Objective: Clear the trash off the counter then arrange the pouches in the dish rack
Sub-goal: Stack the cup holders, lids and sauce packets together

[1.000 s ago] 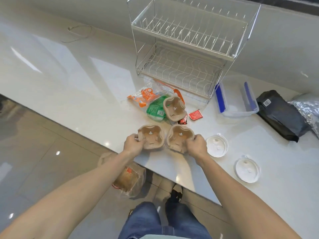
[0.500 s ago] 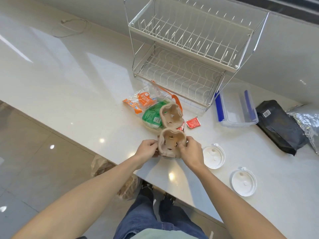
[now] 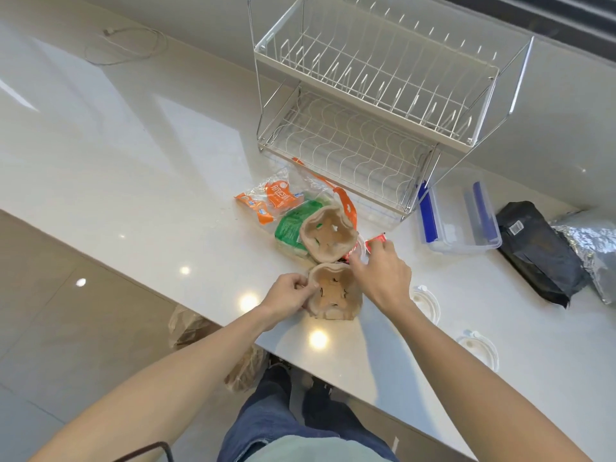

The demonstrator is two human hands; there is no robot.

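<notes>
My left hand [image 3: 287, 293] pinches the left rim of the stacked brown paper cup holders [image 3: 335, 295] near the counter's front edge. My right hand [image 3: 380, 273] has its fingers spread over the red sauce packets [image 3: 375, 243] just beyond that stack; it holds nothing that I can see. A third brown cup holder [image 3: 328, 236] lies on top of a green wrapper [image 3: 291, 228] and an orange-and-clear plastic wrapper [image 3: 276, 200]. The two-tier white wire dish rack [image 3: 376, 105] stands behind them. A black pouch [image 3: 536, 251] and a silver foil pouch [image 3: 593, 245] lie at the right.
A clear box with blue clips [image 3: 458, 221] sits right of the rack. Two white cup lids [image 3: 428, 301] [image 3: 480, 350] lie on the counter near my right forearm. A brown paper bag [image 3: 213, 345] stands on the floor below the counter edge. A white cable [image 3: 126, 45] lies far left.
The two cup holders, side by side a second ago, are now stacked in my left hand. My right hand let go of them and reached forward to the red packets.
</notes>
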